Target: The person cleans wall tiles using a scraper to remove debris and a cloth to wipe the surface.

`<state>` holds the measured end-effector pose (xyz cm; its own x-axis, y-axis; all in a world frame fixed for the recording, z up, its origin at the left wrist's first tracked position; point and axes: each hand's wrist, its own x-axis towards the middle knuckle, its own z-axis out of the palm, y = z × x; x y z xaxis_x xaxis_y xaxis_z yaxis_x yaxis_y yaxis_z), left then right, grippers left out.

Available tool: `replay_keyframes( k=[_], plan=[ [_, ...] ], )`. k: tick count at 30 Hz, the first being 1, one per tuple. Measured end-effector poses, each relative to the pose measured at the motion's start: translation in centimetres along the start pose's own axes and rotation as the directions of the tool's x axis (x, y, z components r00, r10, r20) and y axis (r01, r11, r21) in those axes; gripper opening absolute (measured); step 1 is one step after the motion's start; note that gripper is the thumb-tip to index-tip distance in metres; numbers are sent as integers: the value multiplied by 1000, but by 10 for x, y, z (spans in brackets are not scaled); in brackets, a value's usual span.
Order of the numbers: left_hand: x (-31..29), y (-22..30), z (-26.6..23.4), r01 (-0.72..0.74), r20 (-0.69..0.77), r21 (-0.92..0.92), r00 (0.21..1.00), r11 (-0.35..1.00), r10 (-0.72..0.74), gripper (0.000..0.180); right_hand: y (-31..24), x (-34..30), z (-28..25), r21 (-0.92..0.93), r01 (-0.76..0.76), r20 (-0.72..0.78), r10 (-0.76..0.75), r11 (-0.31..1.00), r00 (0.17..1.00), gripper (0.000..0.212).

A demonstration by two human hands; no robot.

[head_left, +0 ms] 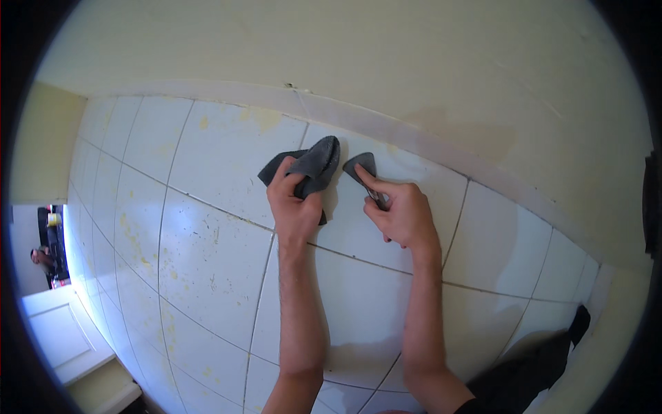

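Observation:
My left hand (298, 207) is closed round a bunched dark grey cloth (318, 165), whose folds stick out above and beside the fingers. To its right, my right hand (407, 214) grips a scraper (362, 163) with a flared grey blade. The index finger lies stretched along the blade, and the other fingers wrap the handle, which is mostly hidden. Cloth and scraper are a short gap apart, both over a white tile near the wall. Whether the blade's edge touches the tile I cannot tell.
White floor tiles (358, 297) with dark grout lines spread around. Yellowish stains (131, 238) and small dark flecks (214, 276) mark the tiles at left. A baseboard (365, 121) runs along the beige wall (331, 48). A white door (62, 331) stands at lower left, dark fabric (527, 366) at lower right.

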<state>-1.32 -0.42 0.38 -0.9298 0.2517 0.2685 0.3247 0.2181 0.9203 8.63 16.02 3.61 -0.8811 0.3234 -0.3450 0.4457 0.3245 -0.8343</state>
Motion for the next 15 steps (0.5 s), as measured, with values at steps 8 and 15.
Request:
replay_keyframes(
  k=[8, 15],
  plan=[
    [-3, -1, -5, 0, 51, -35, 999, 999, 1, 27, 13, 2, 7, -49, 108, -88, -112, 993, 990, 46],
    [-6, -11, 2, 20, -106, -85, 994, 996, -29, 34, 20, -2, 11, -106, 154, -131, -167, 982, 977, 50]
  ],
)
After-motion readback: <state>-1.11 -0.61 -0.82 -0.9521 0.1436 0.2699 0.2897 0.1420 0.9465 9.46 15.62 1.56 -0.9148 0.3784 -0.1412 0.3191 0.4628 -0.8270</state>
